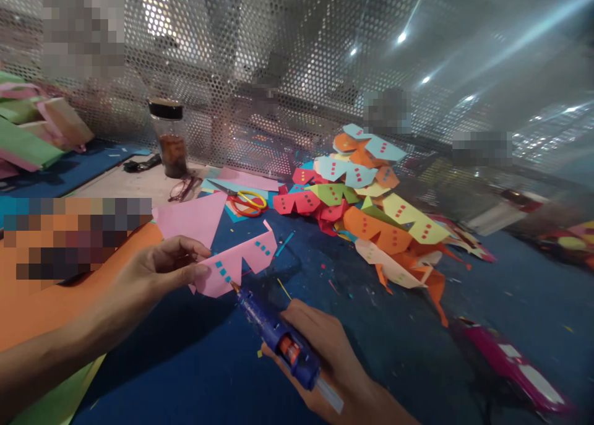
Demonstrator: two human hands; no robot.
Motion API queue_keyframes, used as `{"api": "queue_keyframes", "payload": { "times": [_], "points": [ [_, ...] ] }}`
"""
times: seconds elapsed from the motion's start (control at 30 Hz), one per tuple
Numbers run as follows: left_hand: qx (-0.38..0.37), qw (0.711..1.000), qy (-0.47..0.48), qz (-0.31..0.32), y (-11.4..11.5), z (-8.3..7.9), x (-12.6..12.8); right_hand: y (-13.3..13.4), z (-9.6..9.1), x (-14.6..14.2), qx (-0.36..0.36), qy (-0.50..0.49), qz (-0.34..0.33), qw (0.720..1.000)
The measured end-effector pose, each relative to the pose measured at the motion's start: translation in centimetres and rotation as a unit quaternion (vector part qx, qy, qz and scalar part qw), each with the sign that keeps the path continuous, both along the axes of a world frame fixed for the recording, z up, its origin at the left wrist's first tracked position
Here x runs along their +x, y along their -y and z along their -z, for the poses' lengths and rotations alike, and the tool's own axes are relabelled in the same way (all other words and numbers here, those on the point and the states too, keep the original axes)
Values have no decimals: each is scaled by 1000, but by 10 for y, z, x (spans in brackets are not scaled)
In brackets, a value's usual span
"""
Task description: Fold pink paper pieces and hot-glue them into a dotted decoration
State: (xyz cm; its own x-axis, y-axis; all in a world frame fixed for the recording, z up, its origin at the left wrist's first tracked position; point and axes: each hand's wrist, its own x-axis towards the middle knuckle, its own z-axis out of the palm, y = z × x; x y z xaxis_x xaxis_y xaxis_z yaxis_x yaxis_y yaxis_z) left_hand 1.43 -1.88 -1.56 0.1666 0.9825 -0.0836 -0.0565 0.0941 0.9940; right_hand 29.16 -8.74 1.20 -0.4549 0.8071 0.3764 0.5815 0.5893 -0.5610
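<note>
Between the thumb and fingers of my left hand (162, 267) is a pink paper cutout (234, 265), pinched at its left end. Two short rows of small blue squares show on its face, and a notch is cut in its lower edge. My right hand (325, 344) is wrapped round a blue hot glue gun (278, 335), with a clear glue stick (328, 395) poking out of its back. The gun's nozzle meets the cutout's lower edge beside the left row of squares; whether it touches, I cannot tell.
To the right lies a heap of similar coloured paper cutouts (394, 227). Yellow-and-red-handled scissors (250, 201) rest on paper scraps. A dark-lidded jar (171, 140) stands before a perforated metal screen (223, 103). A magenta object (515, 363) sits at the right front, on the blue tabletop (195, 357).
</note>
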Motion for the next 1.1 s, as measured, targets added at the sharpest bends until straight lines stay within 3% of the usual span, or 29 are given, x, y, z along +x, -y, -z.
{"api": "queue_keyframes", "payload": {
  "times": [0.3, 0.63, 0.87, 1.0, 1.1],
  "points": [
    [14, 1000, 10, 6, -2, 2, 0, -6, 5, 2, -22, 33, -10, 999],
    [28, 999, 24, 6, -2, 4, 1, -5, 9, 1, 8, 28, 2, 1000],
    [27, 999, 22, 5, -2, 3, 1, -7, 7, 1, -24, 43, -17, 999],
    [23, 1000, 17, 3, -2, 1, 1, -3, 4, 0, 5, 34, 21, 999],
    [25, 1000, 15, 8, -2, 0, 2, -3, 7, 0, 11, 32, -3, 999]
  ]
}}
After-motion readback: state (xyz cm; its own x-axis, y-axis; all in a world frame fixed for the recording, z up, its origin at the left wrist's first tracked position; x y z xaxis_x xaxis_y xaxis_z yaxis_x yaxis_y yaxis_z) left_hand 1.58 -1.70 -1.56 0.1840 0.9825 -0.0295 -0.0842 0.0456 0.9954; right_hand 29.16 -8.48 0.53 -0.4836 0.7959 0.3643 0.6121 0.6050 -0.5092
